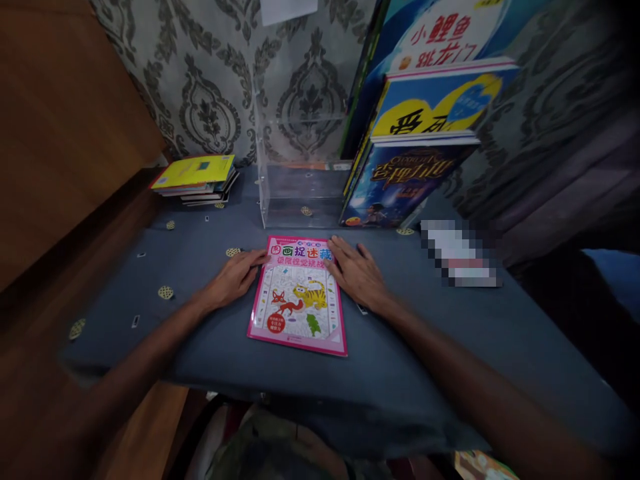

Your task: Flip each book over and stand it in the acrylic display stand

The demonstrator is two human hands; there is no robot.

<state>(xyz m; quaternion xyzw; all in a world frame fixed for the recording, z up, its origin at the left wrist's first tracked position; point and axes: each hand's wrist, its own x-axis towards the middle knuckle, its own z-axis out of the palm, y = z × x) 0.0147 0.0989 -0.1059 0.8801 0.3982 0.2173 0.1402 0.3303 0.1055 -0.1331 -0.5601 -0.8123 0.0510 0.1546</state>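
- A pink book [299,297] is lying flat, cover up, on the blue cloth [450,347] of the table, near its front edge and straight before the clear stand [300,190].
- The left hand [234,277] is lying open, fingers spread loosely, its fingertips touching the book's top left corner.
- The right hand [357,272] is lying open and flat too, its fingers resting on the top right corner; neither hand is gripping anything.
- Handling, as a judgement: the book is looking thin and light, a soft-cover that will be bending if lifted by one corner; the glossy cover is likely making it slide easily on the cloth.
- The best hold is probably along the two long edges, or a pinch at the spine side, thumb under and fingers on top.
- Looks: a pink border is framing a pale picture with an orange fox, a yellow tiger and a green shape, with coloured Chinese characters across the top.
- Behind, big books [420,120] are leaning against the wall to the right of the stand; a small stack [197,177] is lying at the far left.
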